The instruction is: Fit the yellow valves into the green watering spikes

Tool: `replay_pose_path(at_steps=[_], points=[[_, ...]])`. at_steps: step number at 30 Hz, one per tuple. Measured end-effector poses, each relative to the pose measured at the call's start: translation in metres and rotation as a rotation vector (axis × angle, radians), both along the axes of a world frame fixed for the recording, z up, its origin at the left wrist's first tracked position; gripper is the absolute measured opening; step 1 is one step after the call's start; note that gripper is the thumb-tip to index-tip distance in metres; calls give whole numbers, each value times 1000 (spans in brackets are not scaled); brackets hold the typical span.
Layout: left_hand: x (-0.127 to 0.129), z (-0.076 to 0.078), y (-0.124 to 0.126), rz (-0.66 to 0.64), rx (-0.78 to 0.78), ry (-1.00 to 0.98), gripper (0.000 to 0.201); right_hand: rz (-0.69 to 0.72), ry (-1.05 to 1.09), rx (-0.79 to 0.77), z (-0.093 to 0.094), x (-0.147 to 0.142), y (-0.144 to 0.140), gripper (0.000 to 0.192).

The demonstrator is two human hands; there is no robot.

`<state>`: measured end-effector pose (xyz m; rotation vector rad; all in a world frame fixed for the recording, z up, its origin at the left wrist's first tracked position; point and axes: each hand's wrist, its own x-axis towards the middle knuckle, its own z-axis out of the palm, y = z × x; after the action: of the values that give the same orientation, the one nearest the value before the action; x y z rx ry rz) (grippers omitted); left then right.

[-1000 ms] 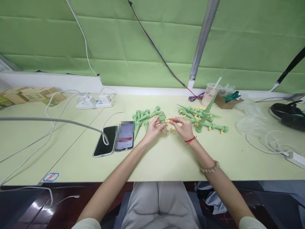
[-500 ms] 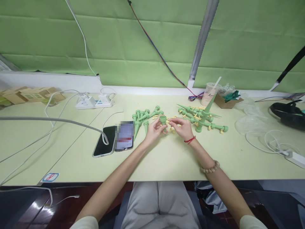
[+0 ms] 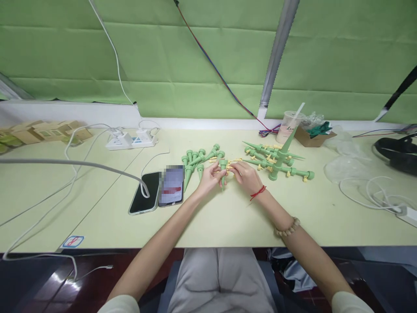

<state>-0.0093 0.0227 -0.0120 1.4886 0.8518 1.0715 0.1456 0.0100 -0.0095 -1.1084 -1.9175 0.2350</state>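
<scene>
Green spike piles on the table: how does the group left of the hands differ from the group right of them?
The left group is plain green spikes, lying close together with their points mostly toward the person. The right group is spikes with small yellow pieces fitted along them, stacked crosswise, and one spike stands tilted upward. Both rest on the table and share the same green cone shape as the spike in the left hand.
</scene>
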Motion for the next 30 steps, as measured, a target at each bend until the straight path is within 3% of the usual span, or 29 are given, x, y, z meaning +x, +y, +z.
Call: replay_pose_path(at_steps=[3,8,10,13,16,19,21,24,26,28,30], points=[[0,4,-7,42,63,59,53,-24,76,-83,-3,-4,-2,34],[0,9,-15,92,200,156,48,147,472,-519,-8,-15,-2,49],[0,9,-14,64,151,115,48,148,361,-455,-5,-11,-1,47],[1,10,-11,-24,12,13,50,84,44,-182,2,1,0,35],[0,10,-10,-82,-62,-24,51,133,-156,-50,4,7,2,32],[-1,8,-10,-59,-19,7,51,151,-81,-109,0,1,-1,40],[-1,6,-10,-41,55,48,50,168,106,-261,-2,-6,-6,46],[-2,6,-9,-29,166,96,48,304,378,-577,1,-14,-13,51],[-2,8,-10,-24,167,73,48,378,416,-671,6,-14,-15,53],[-1,11,-10,-17,102,10,51,312,315,-569,11,-9,-14,55],[0,13,-11,-12,28,-46,54,177,123,-349,12,-2,-11,46]])
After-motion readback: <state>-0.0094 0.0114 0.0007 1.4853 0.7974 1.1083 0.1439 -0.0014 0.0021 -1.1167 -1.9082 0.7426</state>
